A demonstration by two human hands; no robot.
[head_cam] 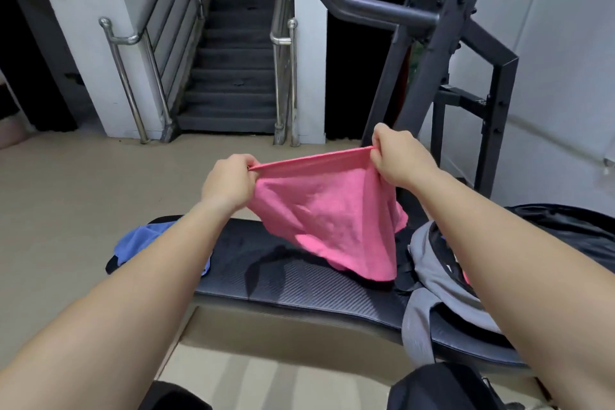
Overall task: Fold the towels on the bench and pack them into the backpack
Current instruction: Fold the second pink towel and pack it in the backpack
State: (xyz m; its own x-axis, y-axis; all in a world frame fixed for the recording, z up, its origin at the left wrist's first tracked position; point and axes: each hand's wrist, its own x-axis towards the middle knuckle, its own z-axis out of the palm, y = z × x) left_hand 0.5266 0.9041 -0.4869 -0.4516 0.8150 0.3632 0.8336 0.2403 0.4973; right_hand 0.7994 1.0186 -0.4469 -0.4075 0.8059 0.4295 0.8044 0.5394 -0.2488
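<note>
A pink towel [327, 210] hangs in the air above the black padded bench [299, 280], its top edge stretched taut. My left hand [229, 181] pinches the left corner of that edge and my right hand [401, 156] pinches the right corner. The towel's lower end droops down to the bench pad. A blue towel [139, 238] lies crumpled at the bench's left end, partly hidden by my left forearm. A grey and black backpack [432, 273] lies open on the bench's right end, under my right forearm, with something pink showing inside.
A black steel gym frame [442, 43] rises behind the bench on the right. A staircase [233, 70] with chrome handrails [133, 83] lies straight ahead across beige floor. A dark object [442, 386] sits at the bottom edge near me.
</note>
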